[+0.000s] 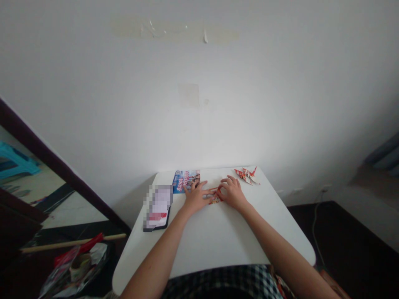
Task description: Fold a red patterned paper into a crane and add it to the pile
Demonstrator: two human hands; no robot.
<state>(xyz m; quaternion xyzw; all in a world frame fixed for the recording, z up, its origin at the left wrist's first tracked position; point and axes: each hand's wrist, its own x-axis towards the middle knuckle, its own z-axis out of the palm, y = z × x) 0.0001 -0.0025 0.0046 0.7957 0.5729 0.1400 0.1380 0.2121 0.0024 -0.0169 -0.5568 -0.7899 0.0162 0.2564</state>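
A small folded piece of red-and-white printed paper (215, 200) lies on the white table, partly hidden under my fingers. My left hand (195, 199) is spread over its left side, fingertips resting on the paper and thumb reaching toward a blue printed leaflet (182, 182). On the right side of the folded paper, my right hand (233, 194) has its thumb and index finger pinched together at the edge. Just beyond that hand sits a folded paper figure (247, 175) with pointed tips, in red and white.
A phone (160, 207), its screen partly blurred out, lies at the left of the white table (218, 245). The table's far edge meets a white wall (199, 133). On the floor at left is a bag of rubbish (79, 265); a cable (314, 228) hangs at right.
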